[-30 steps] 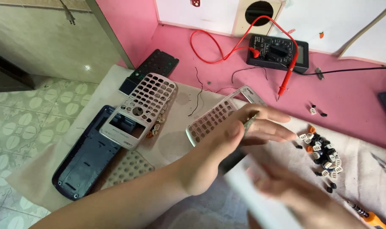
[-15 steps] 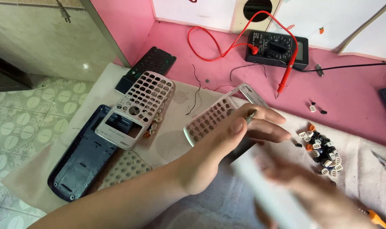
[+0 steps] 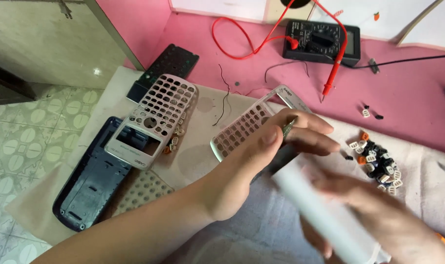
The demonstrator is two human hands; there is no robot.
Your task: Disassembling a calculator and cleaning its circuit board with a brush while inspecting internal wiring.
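Pink keypad frame (image 3: 244, 128) under left hand (image 3: 261, 161) — right hand (image 3: 379, 220) blurred, just beside

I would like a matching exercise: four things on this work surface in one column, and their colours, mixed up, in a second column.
Things:
1. multimeter
2. calculator back shell
3. keypad frame
4. looped test lead

Colours:
A. red
B. silver-grey
C. black
D. dark blue

Pairs: 1-C, 2-D, 3-B, 4-A
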